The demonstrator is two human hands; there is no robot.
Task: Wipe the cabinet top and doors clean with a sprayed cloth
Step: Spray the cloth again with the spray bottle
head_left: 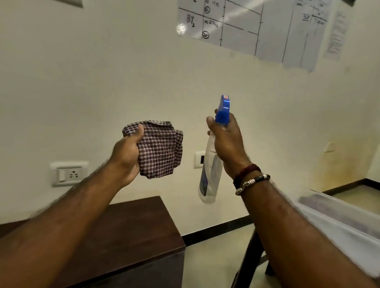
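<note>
Two raised forearms: your left hand (127, 151) clutches the bunched checked brown-and-white cloth (160, 150); at its 3 o'clock, your right hand (227, 143) wraps the upright blue-nozzled white spray bottle (212, 166), above the dark wooden cabinet (137, 228).

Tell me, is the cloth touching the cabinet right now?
No. The left hand holds the cloth up in the air, well above the cabinet.
</note>
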